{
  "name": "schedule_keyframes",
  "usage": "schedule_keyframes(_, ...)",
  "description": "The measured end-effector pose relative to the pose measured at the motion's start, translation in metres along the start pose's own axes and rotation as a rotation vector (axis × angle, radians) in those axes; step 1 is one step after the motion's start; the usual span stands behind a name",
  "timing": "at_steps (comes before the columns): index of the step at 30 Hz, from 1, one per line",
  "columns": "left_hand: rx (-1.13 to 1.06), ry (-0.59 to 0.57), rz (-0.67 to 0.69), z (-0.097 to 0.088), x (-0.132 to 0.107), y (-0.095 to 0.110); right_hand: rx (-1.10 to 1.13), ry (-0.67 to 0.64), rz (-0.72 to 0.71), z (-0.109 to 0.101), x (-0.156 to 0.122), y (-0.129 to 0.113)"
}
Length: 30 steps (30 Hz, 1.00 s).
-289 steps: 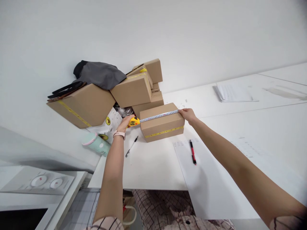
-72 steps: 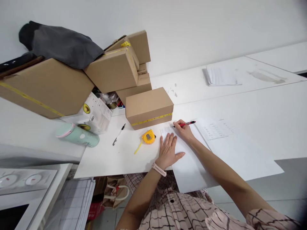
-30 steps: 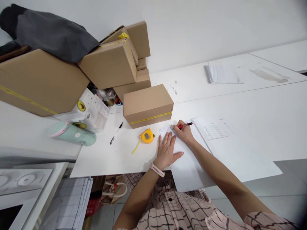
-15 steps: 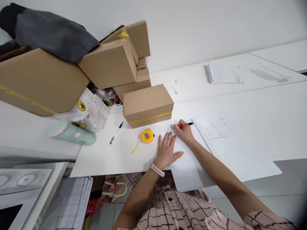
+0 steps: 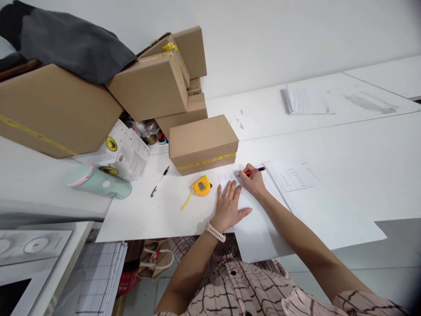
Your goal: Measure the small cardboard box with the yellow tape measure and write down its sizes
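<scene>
"Where was the slim red-and-black pen (image 5: 258, 170)?"

"In the right hand (image 5: 252, 182), its grip curled snugly around the barrel, over the far end of the white paper sheet (image 5: 256, 232)."

"And the left hand (image 5: 227, 210)?"

"Flat on that sheet's left side, fingers slightly spread, its grip holding nothing."

"What lay left of it?"

"A rounded yellow tape measure (image 5: 201, 186), a short strip pulled out, on the white counter (image 5: 138, 219). Just beyond stood a brown cardboard box (image 5: 204, 145) banded with yellow tape; farther left lay a clear-and-black pen (image 5: 160, 181)."
</scene>
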<state>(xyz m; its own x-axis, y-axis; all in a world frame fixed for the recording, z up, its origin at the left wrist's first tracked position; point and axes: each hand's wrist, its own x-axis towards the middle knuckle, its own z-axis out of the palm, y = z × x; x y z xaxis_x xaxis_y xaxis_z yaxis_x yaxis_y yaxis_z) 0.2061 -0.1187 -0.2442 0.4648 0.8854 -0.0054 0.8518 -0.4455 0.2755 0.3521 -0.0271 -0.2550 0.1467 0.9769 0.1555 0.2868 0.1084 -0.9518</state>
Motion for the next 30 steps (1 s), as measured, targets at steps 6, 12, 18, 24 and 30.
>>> schedule_keyframes(6,-0.003,-0.001,-0.001,0.0000,-0.0003,0.0001,-0.020,0.016,-0.019,0.0010,0.0006,0.0027)
schedule_keyframes(12,-0.006,-0.002,-0.004,0.0003,0.0001,0.0000,-0.017,0.022,-0.019,0.0008,0.0006,0.0032)
schedule_keyframes(18,-0.010,0.002,-0.003,0.0007,0.0000,-0.0001,-0.036,0.034,-0.026,0.0004,0.0009,0.0043)
schedule_keyframes(24,-0.008,-0.001,0.000,0.0005,0.0000,0.0000,-0.025,0.038,-0.038,0.0002,0.0011,0.0061)
schedule_keyframes(30,-0.011,0.006,0.000,0.0009,-0.0003,-0.0012,-0.015,0.072,-0.056,0.0004,0.0014,0.0045)
